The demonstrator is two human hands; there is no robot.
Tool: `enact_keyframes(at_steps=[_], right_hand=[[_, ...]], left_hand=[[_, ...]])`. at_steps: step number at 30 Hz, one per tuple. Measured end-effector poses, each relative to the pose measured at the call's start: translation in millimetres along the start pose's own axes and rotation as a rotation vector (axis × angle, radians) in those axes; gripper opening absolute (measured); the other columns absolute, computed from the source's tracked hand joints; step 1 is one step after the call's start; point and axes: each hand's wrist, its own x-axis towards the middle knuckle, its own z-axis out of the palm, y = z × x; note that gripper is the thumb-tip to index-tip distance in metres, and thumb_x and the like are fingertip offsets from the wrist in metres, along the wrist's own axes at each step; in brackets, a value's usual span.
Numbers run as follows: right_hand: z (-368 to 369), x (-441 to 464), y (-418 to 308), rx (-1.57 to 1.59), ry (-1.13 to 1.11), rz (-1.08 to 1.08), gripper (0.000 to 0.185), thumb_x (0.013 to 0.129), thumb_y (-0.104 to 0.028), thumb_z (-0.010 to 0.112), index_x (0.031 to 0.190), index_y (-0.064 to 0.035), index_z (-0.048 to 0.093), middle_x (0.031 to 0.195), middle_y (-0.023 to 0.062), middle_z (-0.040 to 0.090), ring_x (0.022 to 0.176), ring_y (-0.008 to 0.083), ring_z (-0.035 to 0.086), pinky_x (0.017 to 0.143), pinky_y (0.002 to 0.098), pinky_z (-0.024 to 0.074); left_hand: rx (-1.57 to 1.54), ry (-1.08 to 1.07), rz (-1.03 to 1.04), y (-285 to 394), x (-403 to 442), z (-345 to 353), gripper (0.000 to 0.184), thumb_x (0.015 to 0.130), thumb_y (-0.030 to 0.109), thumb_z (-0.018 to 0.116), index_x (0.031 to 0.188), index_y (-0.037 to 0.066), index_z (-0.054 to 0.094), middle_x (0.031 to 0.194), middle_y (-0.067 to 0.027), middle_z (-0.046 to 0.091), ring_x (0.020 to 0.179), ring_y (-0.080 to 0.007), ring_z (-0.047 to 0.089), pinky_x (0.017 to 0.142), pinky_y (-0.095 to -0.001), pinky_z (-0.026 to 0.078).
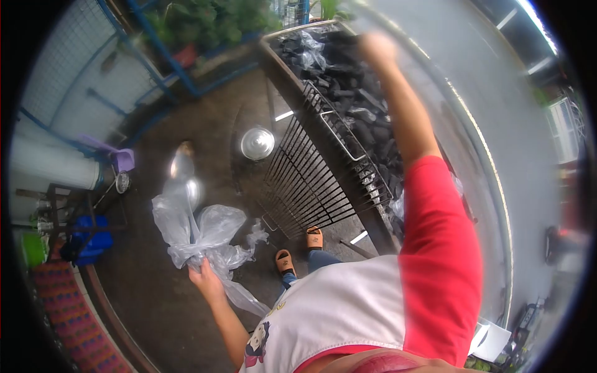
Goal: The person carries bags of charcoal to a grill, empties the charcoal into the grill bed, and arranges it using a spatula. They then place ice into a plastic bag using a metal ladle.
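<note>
Clear plastic bags [208, 233] hang bunched over the floor, with my left hand [206, 278] closed on their lower part. My right hand [377, 48] is stretched out over the far end of a long metal trough grill [289, 68]; it is blurred, so its fingers cannot be made out. Black charcoal [367, 112] fills the trough, with pieces of clear plastic [312, 50] lying on it at the far end. A wire grill rack [311, 180] leans on the trough's near side, its handle over the coals.
On the floor lies a round metal lid [257, 143]. Left stand a purple dustpan [124, 159], a blue container [93, 239] and a green one [33, 247]. Blue metal frames [165, 56] and plants [214, 22] are at the back. A road [485, 112] runs along the right.
</note>
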Motion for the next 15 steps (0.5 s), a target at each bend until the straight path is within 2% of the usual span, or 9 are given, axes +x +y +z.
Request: enact_keyframes(at_steps=[1, 3, 5, 6, 7, 9, 12, 13, 15], right_hand=[[21.2, 4.9, -3.7, -0.028, 0.091, -0.011, 0.031, 0.088, -0.017, 0.045, 0.108, -0.0106, 0.068, 0.109, 0.0157, 0.067, 0.101, 0.0347, 0.064, 0.085, 0.0441, 0.0524], [48.7, 26.2, 0.7, -0.044, 0.077, -0.091, 0.029, 0.086, -0.016, 0.047, 0.107, -0.0102, 0.068, 0.109, 0.0159, 0.066, 0.102, 0.0335, 0.064, 0.086, 0.0441, 0.0520], [22.7, 35.9, 20.5, -0.026, -0.060, -0.089, 0.028, 0.084, -0.015, 0.050, 0.105, -0.0097, 0.068, 0.108, 0.0154, 0.067, 0.101, 0.0326, 0.065, 0.086, 0.0436, 0.0518], [12.3, 36.7, 28.9, 0.076, -0.022, -0.069, 0.027, 0.082, -0.013, 0.052, 0.104, -0.0098, 0.068, 0.107, 0.0148, 0.067, 0.100, 0.0322, 0.065, 0.084, 0.0431, 0.0520], [6.5, 38.3, 34.0, -0.018, 0.041, -0.126, 0.026, 0.083, -0.014, 0.052, 0.104, -0.0104, 0.068, 0.106, 0.0157, 0.067, 0.099, 0.0328, 0.065, 0.083, 0.0432, 0.0520], [-12.5, 27.4, 32.6, 0.006, 0.141, -0.029, 0.027, 0.084, -0.016, 0.051, 0.105, -0.0108, 0.068, 0.107, 0.0162, 0.067, 0.101, 0.0333, 0.064, 0.084, 0.0432, 0.0516], [28.3, 47.7, 41.6, 0.155, 0.267, 0.078, 0.028, 0.086, -0.018, 0.049, 0.106, -0.0106, 0.067, 0.109, 0.0170, 0.066, 0.102, 0.0341, 0.063, 0.086, 0.0434, 0.0512], [43.8, 51.8, 41.8, 0.157, 0.264, 0.073, 0.028, 0.086, -0.018, 0.049, 0.106, -0.0106, 0.067, 0.109, 0.0170, 0.066, 0.102, 0.0341, 0.063, 0.086, 0.0434, 0.0512], [55.8, 41.7, 37.4, 0.082, -0.004, 0.039, 0.031, 0.087, -0.019, 0.047, 0.109, -0.0096, 0.067, 0.111, 0.0176, 0.065, 0.104, 0.0342, 0.063, 0.087, 0.0438, 0.0507]], left_hand=[[-0.016, -0.011, -0.019, 1.6, -1.9, -0.3, 0.032, 0.090, 0.008, 0.052, 0.118, -0.009, 0.053, 0.113, -0.0120, 0.059, 0.100, -0.0197, 0.055, 0.091, -0.0327, 0.041], [-0.029, -0.028, -0.040, -2.0, -3.0, -3.3, 0.032, 0.090, 0.007, 0.052, 0.118, -0.008, 0.053, 0.112, -0.0117, 0.059, 0.099, -0.0193, 0.055, 0.091, -0.0326, 0.041], [-0.034, -0.028, -0.071, -13.8, -2.6, -8.5, 0.031, 0.090, 0.007, 0.052, 0.118, -0.008, 0.053, 0.112, -0.0111, 0.059, 0.099, -0.0190, 0.054, 0.091, -0.0324, 0.041], [-0.040, -0.029, -0.070, -15.3, -3.7, -9.7, 0.031, 0.090, 0.007, 0.052, 0.118, -0.008, 0.053, 0.112, -0.0111, 0.059, 0.099, -0.0190, 0.054, 0.091, -0.0324, 0.041], [-0.058, -0.014, -0.073, -16.7, -4.5, -9.2, 0.031, 0.090, 0.007, 0.052, 0.118, -0.008, 0.053, 0.113, -0.0111, 0.058, 0.100, -0.0192, 0.054, 0.091, -0.0324, 0.041], [-0.082, 0.011, -0.072, -15.8, -4.5, -5.9, 0.031, 0.090, 0.007, 0.053, 0.118, -0.008, 0.053, 0.113, -0.0112, 0.058, 0.100, -0.0193, 0.054, 0.091, -0.0324, 0.040], [-0.057, 0.069, -0.069, -7.2, -9.3, -1.4, 0.031, 0.090, 0.007, 0.053, 0.117, -0.008, 0.054, 0.114, -0.0115, 0.058, 0.100, -0.0194, 0.054, 0.091, -0.0327, 0.040], [-0.048, 0.061, -0.066, -5.2, -10.6, -1.7, 0.031, 0.090, 0.008, 0.053, 0.117, -0.008, 0.054, 0.113, -0.0116, 0.058, 0.100, -0.0196, 0.054, 0.091, -0.0328, 0.041], [-0.035, 0.050, -0.070, -4.3, -14.1, -3.8, 0.031, 0.091, 0.008, 0.053, 0.117, -0.008, 0.054, 0.113, -0.0117, 0.058, 0.100, -0.0197, 0.054, 0.091, -0.0329, 0.041]])
